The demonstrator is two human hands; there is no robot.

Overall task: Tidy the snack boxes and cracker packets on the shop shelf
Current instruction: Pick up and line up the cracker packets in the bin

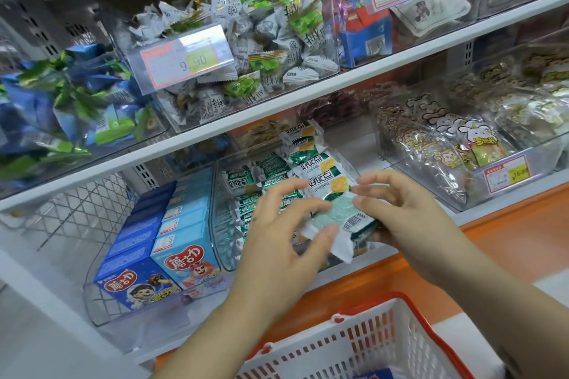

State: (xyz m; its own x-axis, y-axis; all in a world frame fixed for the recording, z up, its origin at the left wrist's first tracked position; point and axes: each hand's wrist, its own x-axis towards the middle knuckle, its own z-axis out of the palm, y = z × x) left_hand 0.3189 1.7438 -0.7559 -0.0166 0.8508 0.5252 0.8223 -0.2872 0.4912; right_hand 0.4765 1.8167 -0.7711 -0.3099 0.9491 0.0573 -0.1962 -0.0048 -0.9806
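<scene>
Clamps the cracker packet (341, 218) in the right hand (400, 215), thumb above, fingers curled beneath, touches it with the thumb of the loosely spread left hand (283, 234), over the clear bin (219, 218), snack boxes (184, 224) left of the grip

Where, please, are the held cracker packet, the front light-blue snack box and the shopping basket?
cracker packet (354, 220), head view, on its barcode label.
light-blue snack box (187, 261), head view, on its front face.
shopping basket (391, 296), head view, on its red rim.
</scene>
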